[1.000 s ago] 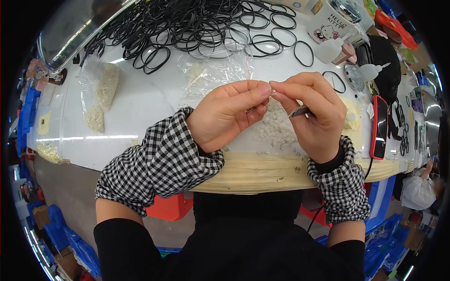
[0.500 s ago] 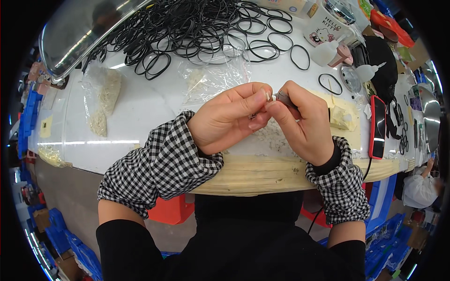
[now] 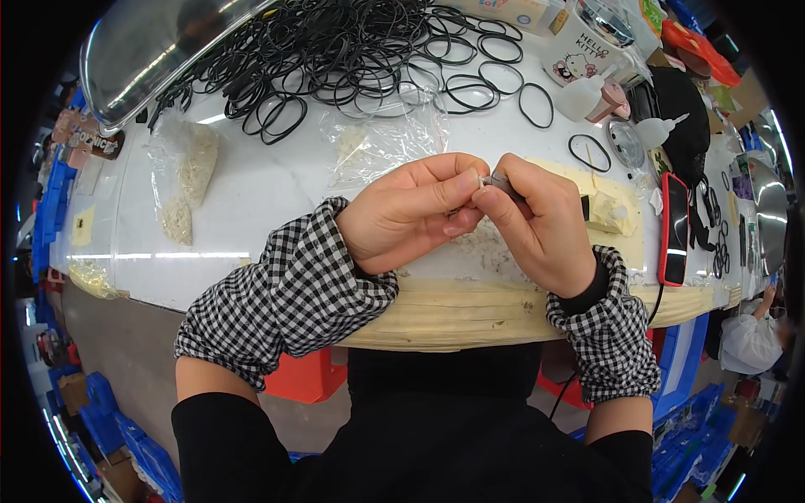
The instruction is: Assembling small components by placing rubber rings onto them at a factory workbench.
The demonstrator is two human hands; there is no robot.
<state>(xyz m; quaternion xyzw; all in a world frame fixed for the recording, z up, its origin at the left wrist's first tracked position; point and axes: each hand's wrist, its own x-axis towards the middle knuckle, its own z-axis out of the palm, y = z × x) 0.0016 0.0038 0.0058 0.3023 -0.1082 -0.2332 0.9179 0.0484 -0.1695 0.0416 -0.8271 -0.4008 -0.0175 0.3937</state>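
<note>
My left hand (image 3: 411,205) is closed, thumb and forefinger pinching a tiny pale piece (image 3: 481,181) too small to name. Against it, my right hand (image 3: 549,230) is closed round a small grey tool (image 3: 503,181), mostly hidden by the fingers. Both sets of fingertips meet just above the table's near part. Under them, pale crumbs (image 3: 482,243) are scattered on the white tabletop. Behind my left hand lies a clear plastic bag (image 3: 394,138) with some off-white bits in it. Farther left, another clear bag (image 3: 197,163) holds many small off-white pieces.
Black rubber loops (image 3: 335,59) are heaped at the back. White squeeze bottles (image 3: 580,99) and a white cup (image 3: 579,50) stand at the back right. A yellowish block (image 3: 612,214) and a red-cased phone (image 3: 673,230) lie right of my right hand. Yellowish tape covers the front edge (image 3: 453,318).
Both hands stay together with only small finger shifts. My right fingers tilt slightly, and a little more of the grey tool shows at the fingertips.
</note>
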